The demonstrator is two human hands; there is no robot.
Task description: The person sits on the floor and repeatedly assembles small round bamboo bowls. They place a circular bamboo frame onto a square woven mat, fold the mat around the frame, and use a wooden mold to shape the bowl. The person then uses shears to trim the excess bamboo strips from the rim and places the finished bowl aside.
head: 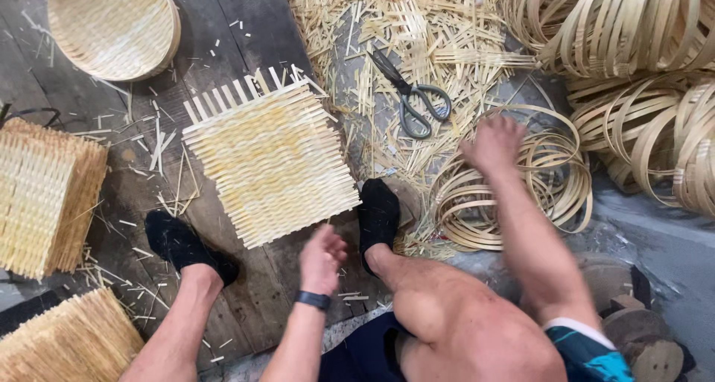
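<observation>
A square woven bamboo mat (272, 158) lies flat on the dark wooden floor between my two black-socked feet. My left hand (322, 257) hovers at the mat's near corner, fingers curled and blurred; whether it touches the mat is unclear. My right hand (493, 142) reaches out to a loose pile of bamboo hoop strips (555, 192) and rests on their top edge, fingers bent over them. Grey-handled scissors (410, 95) lie on bamboo offcuts just beyond my right hand.
A round woven bamboo tray (112, 26) sits at the top left. Stacks of finished woven mats (45, 196) stand at the left, with another stack (67, 341) at the bottom left. Large bundles of bamboo hoops (633, 32) fill the top right. Wooden discs (640, 330) lie at the bottom right.
</observation>
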